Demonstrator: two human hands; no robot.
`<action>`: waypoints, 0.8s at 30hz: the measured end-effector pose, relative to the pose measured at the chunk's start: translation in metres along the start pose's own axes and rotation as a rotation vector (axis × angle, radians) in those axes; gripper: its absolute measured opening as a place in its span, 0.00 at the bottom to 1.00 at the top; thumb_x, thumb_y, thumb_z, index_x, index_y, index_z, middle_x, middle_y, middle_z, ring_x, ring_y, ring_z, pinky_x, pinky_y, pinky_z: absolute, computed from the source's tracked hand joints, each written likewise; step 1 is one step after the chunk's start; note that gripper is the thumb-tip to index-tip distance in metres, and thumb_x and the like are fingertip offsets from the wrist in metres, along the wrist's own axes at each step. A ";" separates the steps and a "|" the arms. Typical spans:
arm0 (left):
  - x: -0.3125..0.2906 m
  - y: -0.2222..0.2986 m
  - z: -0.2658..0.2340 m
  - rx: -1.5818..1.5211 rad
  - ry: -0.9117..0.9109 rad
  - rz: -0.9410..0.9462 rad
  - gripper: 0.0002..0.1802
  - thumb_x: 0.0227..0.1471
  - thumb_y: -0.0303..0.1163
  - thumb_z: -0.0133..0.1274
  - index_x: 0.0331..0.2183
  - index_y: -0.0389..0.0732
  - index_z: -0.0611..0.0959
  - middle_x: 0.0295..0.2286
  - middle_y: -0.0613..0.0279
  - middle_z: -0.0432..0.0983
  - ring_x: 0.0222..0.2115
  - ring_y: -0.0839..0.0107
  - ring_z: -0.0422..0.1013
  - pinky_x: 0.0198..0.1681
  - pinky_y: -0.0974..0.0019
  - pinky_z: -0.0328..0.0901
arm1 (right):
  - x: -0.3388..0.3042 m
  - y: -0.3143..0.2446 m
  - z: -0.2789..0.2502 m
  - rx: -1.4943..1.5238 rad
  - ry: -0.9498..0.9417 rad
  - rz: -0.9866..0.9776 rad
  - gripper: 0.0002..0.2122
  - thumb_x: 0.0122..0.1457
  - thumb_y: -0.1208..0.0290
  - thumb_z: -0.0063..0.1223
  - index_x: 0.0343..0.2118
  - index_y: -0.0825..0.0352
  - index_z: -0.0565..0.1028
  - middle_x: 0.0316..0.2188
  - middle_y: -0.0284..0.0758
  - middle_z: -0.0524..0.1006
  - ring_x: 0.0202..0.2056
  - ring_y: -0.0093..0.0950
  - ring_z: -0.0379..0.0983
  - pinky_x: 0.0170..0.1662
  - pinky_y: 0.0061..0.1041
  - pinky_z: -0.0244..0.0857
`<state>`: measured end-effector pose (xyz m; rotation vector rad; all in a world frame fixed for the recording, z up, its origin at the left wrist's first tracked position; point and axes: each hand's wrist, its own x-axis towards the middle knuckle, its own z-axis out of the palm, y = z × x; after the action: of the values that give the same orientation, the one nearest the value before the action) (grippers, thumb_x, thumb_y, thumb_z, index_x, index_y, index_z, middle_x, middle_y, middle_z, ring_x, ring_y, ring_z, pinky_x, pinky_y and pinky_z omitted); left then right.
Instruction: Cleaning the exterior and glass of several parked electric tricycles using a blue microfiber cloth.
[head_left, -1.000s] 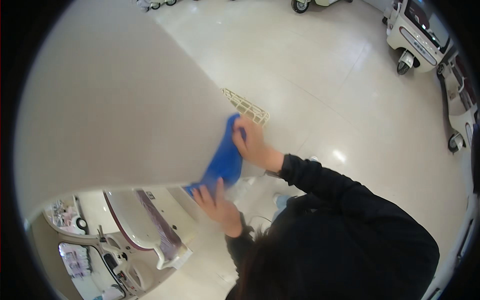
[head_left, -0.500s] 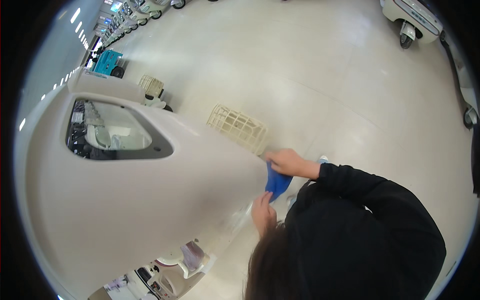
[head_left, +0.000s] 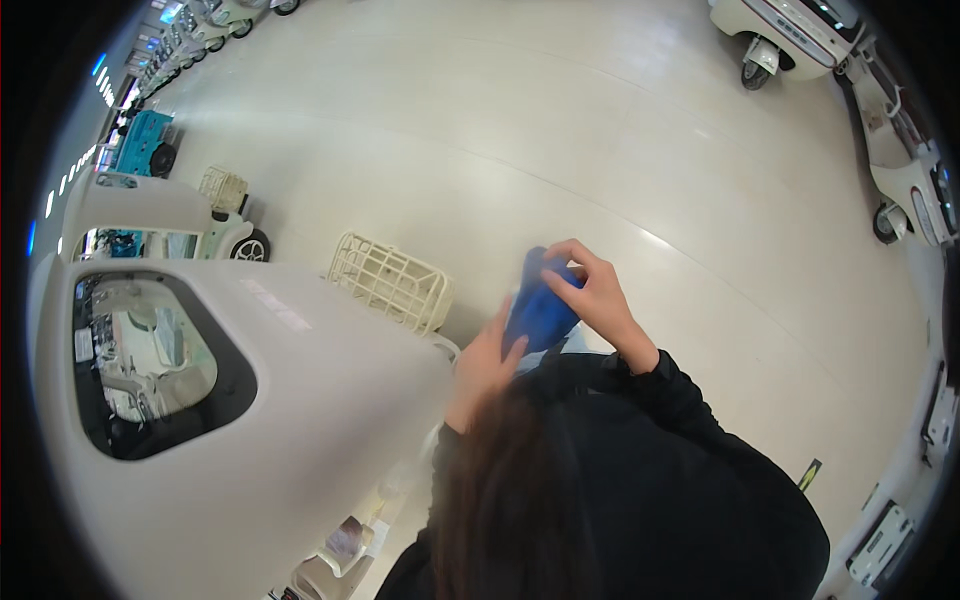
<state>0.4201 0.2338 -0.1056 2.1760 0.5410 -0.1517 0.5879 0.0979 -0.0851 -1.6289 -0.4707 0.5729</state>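
Observation:
A blue cloth (head_left: 540, 312), partly folded and slightly smeared by motion, is between my two hands, away from the pale vehicle body. My left hand (head_left: 482, 368) grips its lower left edge, with the thumb across the near side and the fingers along the far side. My right hand (head_left: 598, 302) pinches the upper right part between curled fingers and thumb. To the left of my hands stretches the smooth pale roof (head_left: 330, 390) of a small vehicle, with a dark-framed window (head_left: 160, 360). A cream wire basket (head_left: 390, 282) sticks out beyond its side, near my left hand.
Another pale vehicle (head_left: 150, 205) with a basket stands farther left, near a turquoise vehicle (head_left: 143, 143). White scooters line the far left. Cream vehicles (head_left: 785, 38) stand at far right, and more line the right edge. Pale glossy floor (head_left: 560, 130) lies between.
Both hands and the cloth have come off the vehicle's edge and are now apart from it. The cloth is more bunched up. The view has shifted, bringing more of the right side in.

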 end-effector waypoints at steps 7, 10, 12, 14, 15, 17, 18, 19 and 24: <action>0.123 0.007 -0.023 -0.132 0.143 0.326 0.43 0.51 0.32 0.57 0.63 0.35 0.55 0.59 0.42 0.59 0.58 0.46 0.59 0.57 0.56 0.60 | 0.058 -0.023 -0.002 -0.107 -0.224 -0.119 0.13 0.52 0.77 0.59 0.42 0.66 0.76 0.37 0.34 0.79 0.30 0.27 0.73 0.35 0.23 0.67; 0.186 0.002 -0.046 -0.260 0.150 0.405 0.45 0.46 0.22 0.55 0.64 0.36 0.56 0.60 0.46 0.57 0.60 0.54 0.58 0.59 0.60 0.58 | 0.108 -0.036 0.016 -0.138 -0.274 -0.277 0.14 0.52 0.79 0.59 0.43 0.65 0.76 0.40 0.35 0.79 0.34 0.31 0.76 0.37 0.25 0.69; 0.213 0.001 -0.068 -0.776 0.004 0.309 0.43 0.43 0.16 0.54 0.62 0.37 0.60 0.58 0.51 0.61 0.56 0.62 0.64 0.58 0.65 0.59 | 0.149 -0.051 0.027 -0.210 -0.317 -0.287 0.13 0.52 0.80 0.59 0.42 0.66 0.77 0.39 0.35 0.78 0.35 0.29 0.76 0.38 0.25 0.68; 0.242 -0.004 -0.101 -0.603 0.066 0.309 0.40 0.44 0.17 0.53 0.61 0.38 0.63 0.55 0.52 0.66 0.53 0.64 0.66 0.56 0.65 0.60 | 0.191 -0.071 0.036 -0.262 -0.357 -0.327 0.12 0.52 0.80 0.59 0.42 0.67 0.77 0.38 0.36 0.78 0.34 0.28 0.75 0.37 0.24 0.68; 0.255 -0.009 -0.117 -0.457 0.100 0.286 0.38 0.45 0.17 0.53 0.59 0.39 0.65 0.51 0.53 0.70 0.50 0.66 0.69 0.55 0.65 0.61 | 0.211 -0.083 0.039 -0.234 -0.377 -0.282 0.12 0.52 0.81 0.59 0.41 0.67 0.77 0.36 0.35 0.78 0.34 0.27 0.75 0.37 0.23 0.67; 0.287 -0.024 -0.150 -0.338 0.212 0.402 0.31 0.45 0.18 0.53 0.54 0.38 0.71 0.42 0.56 0.77 0.43 0.67 0.73 0.50 0.65 0.65 | 0.255 -0.104 0.050 -0.201 -0.414 -0.272 0.12 0.52 0.81 0.59 0.41 0.67 0.77 0.35 0.34 0.78 0.33 0.25 0.74 0.36 0.22 0.67; 0.298 -0.031 -0.163 -0.402 0.192 0.310 0.27 0.45 0.19 0.55 0.50 0.38 0.74 0.41 0.54 0.77 0.42 0.62 0.73 0.47 0.63 0.67 | 0.276 -0.114 0.054 -0.165 -0.411 -0.282 0.12 0.52 0.82 0.59 0.41 0.67 0.78 0.34 0.34 0.77 0.33 0.24 0.74 0.36 0.21 0.66; 0.309 -0.039 -0.176 -0.487 0.171 0.194 0.22 0.45 0.20 0.57 0.46 0.38 0.78 0.39 0.53 0.77 0.41 0.57 0.74 0.45 0.61 0.68 | 0.295 -0.122 0.061 -0.117 -0.408 -0.256 0.12 0.52 0.84 0.59 0.40 0.67 0.78 0.33 0.33 0.77 0.32 0.22 0.73 0.35 0.20 0.66; 0.334 -0.082 -0.235 -0.436 0.292 0.188 0.08 0.52 0.27 0.53 0.36 0.38 0.81 0.30 0.50 0.79 0.32 0.53 0.76 0.38 0.60 0.68 | 0.367 -0.136 0.098 -0.149 -0.372 -0.353 0.13 0.49 0.86 0.59 0.38 0.68 0.78 0.31 0.32 0.75 0.32 0.20 0.72 0.35 0.18 0.64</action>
<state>0.6654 0.5701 -0.1175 1.8140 0.4755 0.3608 0.8209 0.4149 0.0048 -1.5321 -1.0742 0.5837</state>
